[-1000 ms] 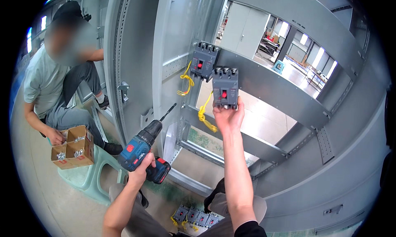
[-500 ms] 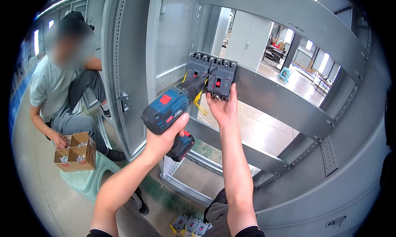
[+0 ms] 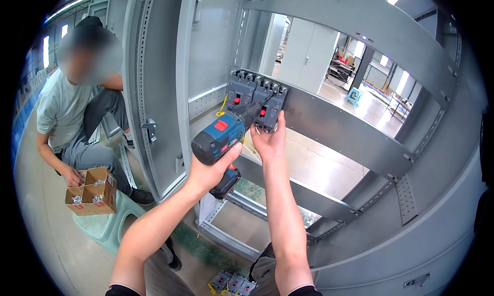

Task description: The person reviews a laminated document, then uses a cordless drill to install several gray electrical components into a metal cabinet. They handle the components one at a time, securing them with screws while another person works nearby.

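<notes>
Left hand: the person's left hand (image 3: pixel 211 170) is wrapped tight round the handle of the blue and black cordless drill with a red patch on its side (image 3: pixel 222 141); a second ago that drill hung low beside the cabinet, half a second ago it was on its way up, and now it is level with the breakers.

Drill tip: the dark bit runs up and right and meets the face of the right-hand dark grey moulded breaker with a red button (image 3: pixel 268 110); I cannot tell whether it is seated in a screw.

Right hand: the right hand (image 3: pixel 269 139) has stayed under that breaker throughout, its grip closed on the lower edge, fingers up against the front, pinning it to the grey steel cross rail of the cabinet frame (image 3: pixel 345 128).

Breaker position: it sits touching its twin, the left-hand grey breaker (image 3: pixel 240 92), both on the rail; a second ago they stood apart, the right one lower.

What the change means: with the unit lined up beside its neighbour and the drill brought to it, the work looks to have passed from placing to fastening.

Nearby: yellow wire loops (image 3: pixel 222 109) hang beside the left breaker; spare breakers (image 3: pixel 231 283) lie on the floor by the person's knees.

Co-worker: another person squats at the left, a hand in a divided cardboard box of small metal parts (image 3: pixel 91 191), beside a pale green plastic stool (image 3: pixel 110 221).
</notes>
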Tool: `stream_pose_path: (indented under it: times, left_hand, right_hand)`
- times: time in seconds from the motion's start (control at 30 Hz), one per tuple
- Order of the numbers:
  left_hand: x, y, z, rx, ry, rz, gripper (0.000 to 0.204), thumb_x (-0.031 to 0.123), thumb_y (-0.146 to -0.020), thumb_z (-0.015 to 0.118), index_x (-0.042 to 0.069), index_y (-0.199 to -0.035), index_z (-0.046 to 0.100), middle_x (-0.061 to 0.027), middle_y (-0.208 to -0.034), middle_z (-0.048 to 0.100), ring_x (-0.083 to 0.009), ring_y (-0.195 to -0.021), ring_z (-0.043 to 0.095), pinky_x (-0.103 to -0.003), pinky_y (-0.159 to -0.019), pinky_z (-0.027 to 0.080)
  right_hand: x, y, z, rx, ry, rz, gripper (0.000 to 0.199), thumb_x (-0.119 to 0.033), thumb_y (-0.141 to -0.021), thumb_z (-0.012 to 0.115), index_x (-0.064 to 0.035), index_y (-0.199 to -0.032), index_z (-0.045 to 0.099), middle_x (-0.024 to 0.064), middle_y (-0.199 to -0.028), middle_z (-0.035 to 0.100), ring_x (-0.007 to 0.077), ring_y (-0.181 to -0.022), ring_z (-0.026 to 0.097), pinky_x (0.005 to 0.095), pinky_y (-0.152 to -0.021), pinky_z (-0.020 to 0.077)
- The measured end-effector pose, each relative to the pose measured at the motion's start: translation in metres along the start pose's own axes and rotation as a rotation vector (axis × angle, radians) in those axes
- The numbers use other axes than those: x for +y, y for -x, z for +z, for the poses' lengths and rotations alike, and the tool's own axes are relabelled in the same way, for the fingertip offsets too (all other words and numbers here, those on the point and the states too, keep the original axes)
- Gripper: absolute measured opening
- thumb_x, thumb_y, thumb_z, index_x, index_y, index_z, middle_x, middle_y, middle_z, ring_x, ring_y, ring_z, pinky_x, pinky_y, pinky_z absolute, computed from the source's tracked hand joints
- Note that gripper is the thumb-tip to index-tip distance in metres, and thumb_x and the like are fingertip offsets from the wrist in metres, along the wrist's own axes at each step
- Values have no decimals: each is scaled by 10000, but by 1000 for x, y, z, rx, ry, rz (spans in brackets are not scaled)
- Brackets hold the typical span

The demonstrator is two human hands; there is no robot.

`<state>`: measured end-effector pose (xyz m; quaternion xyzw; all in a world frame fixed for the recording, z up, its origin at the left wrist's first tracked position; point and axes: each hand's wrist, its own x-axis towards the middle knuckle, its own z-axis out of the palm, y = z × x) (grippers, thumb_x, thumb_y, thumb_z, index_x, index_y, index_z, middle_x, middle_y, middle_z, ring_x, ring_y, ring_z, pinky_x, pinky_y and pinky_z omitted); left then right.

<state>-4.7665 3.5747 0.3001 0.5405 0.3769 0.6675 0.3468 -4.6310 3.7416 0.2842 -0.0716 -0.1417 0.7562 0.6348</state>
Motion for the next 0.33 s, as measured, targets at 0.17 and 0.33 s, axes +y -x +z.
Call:
stream_pose_path:
  times: [0.17, 0.33]
  left_hand:
    - [2, 8, 0, -26, -24, -12, 236, 194, -851, 748, 20, -960, 632, -1, -773, 624, -82, -617, 582, -261, -536, 501]
    - [4, 13, 0, -24, -6, 56, 225, 195, -855, 742, 25, -955, 634, -4, -766, 622, -76, -620, 581, -259, -542, 504]
  right_hand:
    - [-1, -2, -5, 34, -30, 22, 557, -473, -848, 719, -103, -1230, 553, 91, -1232, 512, 207, -1140, 466, 371, -1060, 357]
    - [-1, -2, -10, -5, 38, -29, 589, -486, -847, 713, -124, -1272, 526, 61, -1269, 485, 193, -1164, 465, 377, -1075, 346]
